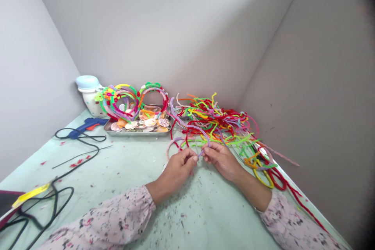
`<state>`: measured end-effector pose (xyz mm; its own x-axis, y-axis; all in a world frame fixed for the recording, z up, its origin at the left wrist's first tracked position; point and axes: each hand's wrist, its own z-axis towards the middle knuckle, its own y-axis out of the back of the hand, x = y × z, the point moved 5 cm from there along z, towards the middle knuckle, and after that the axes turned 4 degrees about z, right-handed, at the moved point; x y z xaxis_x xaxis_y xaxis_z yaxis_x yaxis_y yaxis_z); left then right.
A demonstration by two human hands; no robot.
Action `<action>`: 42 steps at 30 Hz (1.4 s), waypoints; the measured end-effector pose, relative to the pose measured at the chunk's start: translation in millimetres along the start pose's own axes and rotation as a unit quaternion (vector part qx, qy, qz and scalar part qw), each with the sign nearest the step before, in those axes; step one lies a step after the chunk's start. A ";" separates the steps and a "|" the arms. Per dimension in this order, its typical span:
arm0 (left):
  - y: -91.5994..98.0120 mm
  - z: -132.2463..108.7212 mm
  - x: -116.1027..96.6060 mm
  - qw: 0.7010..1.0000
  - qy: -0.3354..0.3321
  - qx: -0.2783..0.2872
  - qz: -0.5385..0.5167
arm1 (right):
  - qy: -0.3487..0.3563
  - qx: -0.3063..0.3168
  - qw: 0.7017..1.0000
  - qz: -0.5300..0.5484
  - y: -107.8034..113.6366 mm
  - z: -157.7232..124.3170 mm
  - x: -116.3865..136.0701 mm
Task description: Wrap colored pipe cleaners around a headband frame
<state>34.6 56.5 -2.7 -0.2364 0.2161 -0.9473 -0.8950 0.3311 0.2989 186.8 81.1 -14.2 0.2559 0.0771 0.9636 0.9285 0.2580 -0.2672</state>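
Pale grey walls (146, 27) meet in a corner behind a light green tabletop (117, 199) w/ many small red and dark specks. L hand (175, 170) and R hand (221, 160) are near the middle, just beside each other, and pale pink speckled sleeves (117, 215) cover both forearms. Both grips are clenched: R fingers (206, 149) pinch one end of a lilac pipe cleaner (175, 141), and L fingers (190, 158) curl around another part of it, which is partly hidden. This stem makes a loop just above the hands.

Directly behind the hands lies a big tangled pile of pipe cleaners (213, 119) in red, green, yellow, orange and purple. On the right, yellow and red loops (262, 175) sit at the pile's edge. Further left is a steel tray (137, 134) w/ seashells (149, 122), and colourful pipe-cleaner hoops (129, 101) stand at its back. Beside them is a white jar w/ pale blue lid (88, 83). Left of the tray lies a blue hot glue gun (86, 126), and its black cord (79, 140) loops across the tabletop.
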 end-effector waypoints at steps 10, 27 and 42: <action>-1.9 -1.9 -8.7 0.999 0.001 0.027 0.043 | -0.013 0.000 1.000 0.009 -1.1 0.0 0.1; -2.4 -1.5 -10.2 0.997 -0.004 0.009 0.077 | -0.024 -0.012 0.999 0.026 -2.6 0.6 -1.5; 1.5 -10.4 -40.2 0.901 -0.223 -0.088 0.362 | -0.046 -0.058 0.997 0.028 -0.6 1.6 -4.5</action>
<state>38.8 38.7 34.7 -0.6421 0.6778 -0.3582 -0.6219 -0.1873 0.7604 184.7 82.2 -18.4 0.2876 0.1767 0.9413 0.9396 0.1383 -0.3130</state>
